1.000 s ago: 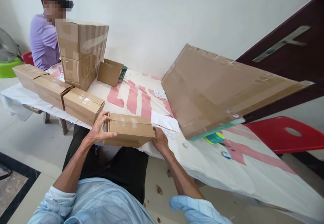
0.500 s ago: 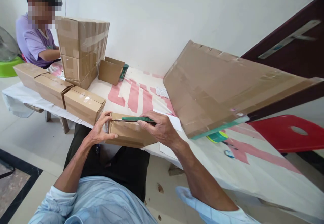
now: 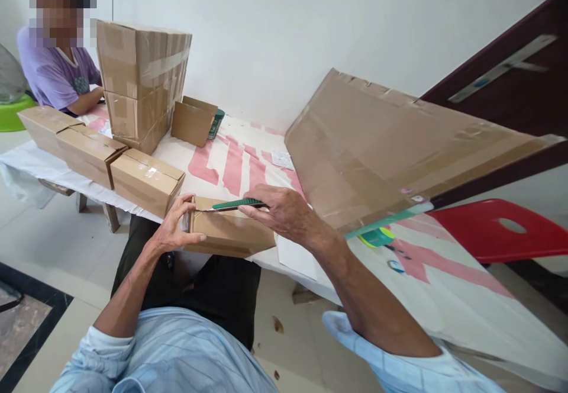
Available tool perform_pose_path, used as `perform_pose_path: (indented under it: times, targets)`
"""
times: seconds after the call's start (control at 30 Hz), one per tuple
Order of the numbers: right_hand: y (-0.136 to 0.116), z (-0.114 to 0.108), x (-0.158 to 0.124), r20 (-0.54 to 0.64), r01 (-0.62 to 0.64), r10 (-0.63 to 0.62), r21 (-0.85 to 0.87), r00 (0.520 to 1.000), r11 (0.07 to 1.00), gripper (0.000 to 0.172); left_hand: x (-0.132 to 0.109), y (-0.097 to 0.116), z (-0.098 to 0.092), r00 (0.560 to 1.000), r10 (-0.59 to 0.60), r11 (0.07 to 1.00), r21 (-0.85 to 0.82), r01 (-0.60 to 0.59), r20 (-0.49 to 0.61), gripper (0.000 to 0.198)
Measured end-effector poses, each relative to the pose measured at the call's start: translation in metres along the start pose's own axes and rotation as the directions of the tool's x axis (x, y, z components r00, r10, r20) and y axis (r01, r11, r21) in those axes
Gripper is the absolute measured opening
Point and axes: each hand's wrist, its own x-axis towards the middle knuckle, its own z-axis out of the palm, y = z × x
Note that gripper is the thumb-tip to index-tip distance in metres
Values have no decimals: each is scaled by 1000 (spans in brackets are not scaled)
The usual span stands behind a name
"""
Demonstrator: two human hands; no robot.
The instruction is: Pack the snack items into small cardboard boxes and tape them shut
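A closed cardboard box (image 3: 235,230) lies at the table's front edge, before my lap. My left hand (image 3: 177,224) holds its left end, fingertips at the top edge and thumb along the near side. My right hand (image 3: 284,212) grips a utility knife (image 3: 233,204) with a green ribbed handle. The knife slants slightly over the box top, its thin tip pointing left and reaching the box's left end close to my left fingertips. Whether the tip is inside the flap seam is too small to tell.
Several cardboard boxes (image 3: 146,174) line the front edge at left, near a tall box stack (image 3: 153,73). A person (image 3: 57,73) in purple sits behind. A large cardboard sheet (image 3: 377,150) leans at right, near a tape roll (image 3: 377,237) and a red stool (image 3: 510,227).
My right hand has lifted a little and tilted the knife, so its handle end sits higher. My left hand stays on the box. The view has shifted slightly.
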Motion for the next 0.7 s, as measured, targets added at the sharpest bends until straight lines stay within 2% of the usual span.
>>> perform_pose_path:
  times: [0.13,0.27,0.37,0.43,0.47,0.53,0.63,0.7]
  targets:
    - [17,-7,-6,32,4,-2,-32,999,999,28,1,-5,1,999,32,999,17,-32,-2,67]
    - [49,-26,-33,17,-69,72,-117,997,991,39,1,-10,-3,999,49,999,24,-49,-19,72]
    - [81,-42,-68,-73,-195,192,-37,979,980,49,1,-12,-11,998,61,997,46,-61,-5,76]
    - [102,-42,-91,-196,-337,341,57,919,940,54,2,-11,-16,997,64,996,57,-66,34,84]
    - [109,-35,-101,-259,-409,420,98,870,907,56,3,-11,-18,996,63,996,56,-67,60,89]
    - [118,-7,-116,-352,-520,541,159,764,839,59,6,-9,-21,992,44,997,53,-51,114,98]
    - [115,64,-122,-406,-583,606,196,684,789,62,13,-4,-26,985,-17,998,68,5,171,112]
    - [107,112,-119,-405,-587,616,210,676,782,58,16,0,-28,980,-45,996,83,29,192,119]
